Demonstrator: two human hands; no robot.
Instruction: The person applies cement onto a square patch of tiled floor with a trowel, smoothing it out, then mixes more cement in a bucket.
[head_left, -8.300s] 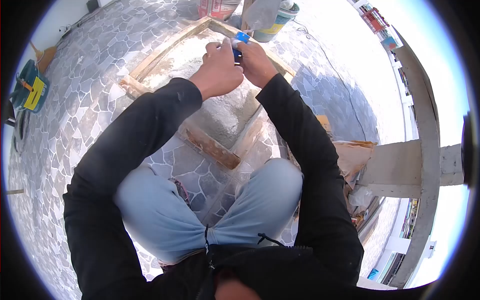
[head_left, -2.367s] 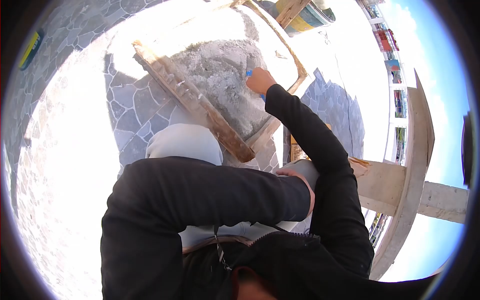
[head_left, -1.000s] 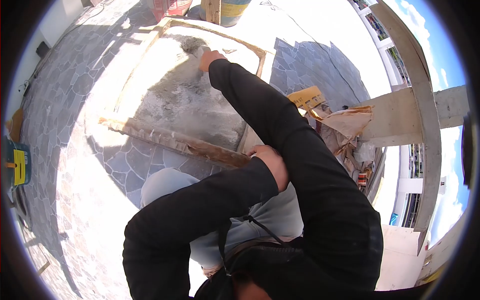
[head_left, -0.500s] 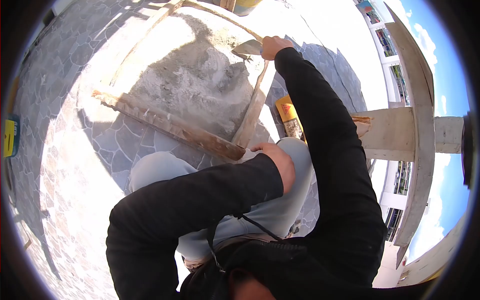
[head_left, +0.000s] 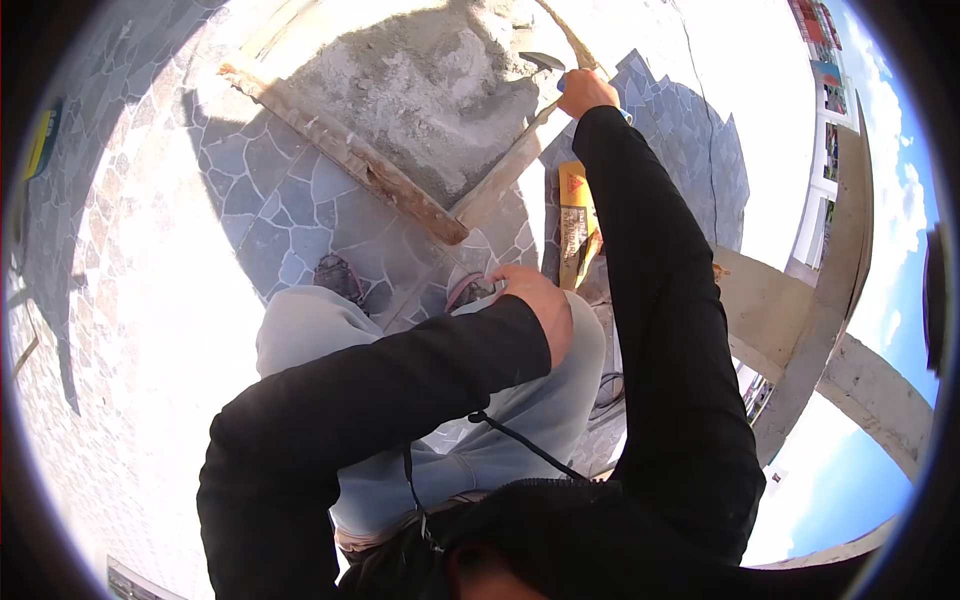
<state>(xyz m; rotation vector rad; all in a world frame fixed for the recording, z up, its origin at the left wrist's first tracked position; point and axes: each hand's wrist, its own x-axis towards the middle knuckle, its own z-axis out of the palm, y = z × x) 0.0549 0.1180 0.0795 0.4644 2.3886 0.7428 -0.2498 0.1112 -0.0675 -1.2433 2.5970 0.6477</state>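
Observation:
My right hand (head_left: 588,93) is closed round the blue handle of a trowel (head_left: 542,61). The trowel's metal blade is seen nearly edge-on, over the right side of a wooden-framed mixing box (head_left: 345,155). Inside the frame lies a heap of grey, powdery cement mix (head_left: 440,90), partly in shadow. My left hand (head_left: 540,308) rests on my bent right knee with nothing visible in it; its fingers lie over the knee and are partly hidden.
A yellow printed bag (head_left: 576,225) stands beside the box, under my right arm. Irregular stone paving (head_left: 270,215) covers the ground. A concrete beam structure (head_left: 780,305) rises at the right. A yellow and dark object (head_left: 40,145) sits at the far left.
My right hand has drawn the trowel a little and turned its blade nearer to edge-on. The view has shifted, so the box appears higher and both shoes show. My left hand stays on the knee.

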